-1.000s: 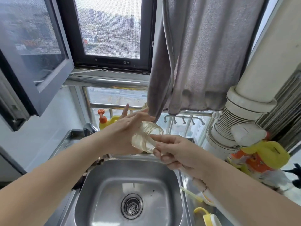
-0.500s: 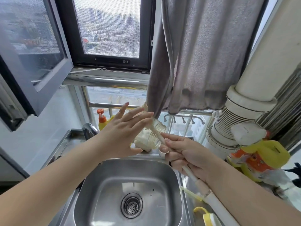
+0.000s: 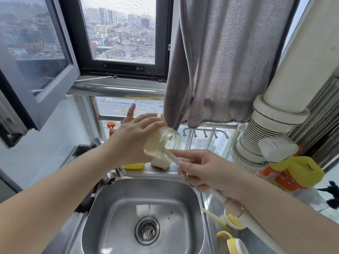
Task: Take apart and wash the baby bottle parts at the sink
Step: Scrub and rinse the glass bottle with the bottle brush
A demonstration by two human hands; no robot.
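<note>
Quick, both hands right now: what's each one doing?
Left hand: holding the clear plastic baby bottle over the steel sink.
Right hand: gripping the white bottle-brush handle.

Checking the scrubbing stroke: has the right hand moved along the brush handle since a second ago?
Yes. The right hand, gripping the brush handle, pulled back towards the sink rim half a second ago, then pushed forward towards the bottle mouth again.

A grey towel (image 3: 225, 66) hung at twelve o'clock, beside a window (image 3: 119, 32) at eleven o'clock. A white duct pipe (image 3: 286, 99) stood at two o'clock, an orange-and-yellow spray bottle (image 3: 291, 173) below it.
</note>
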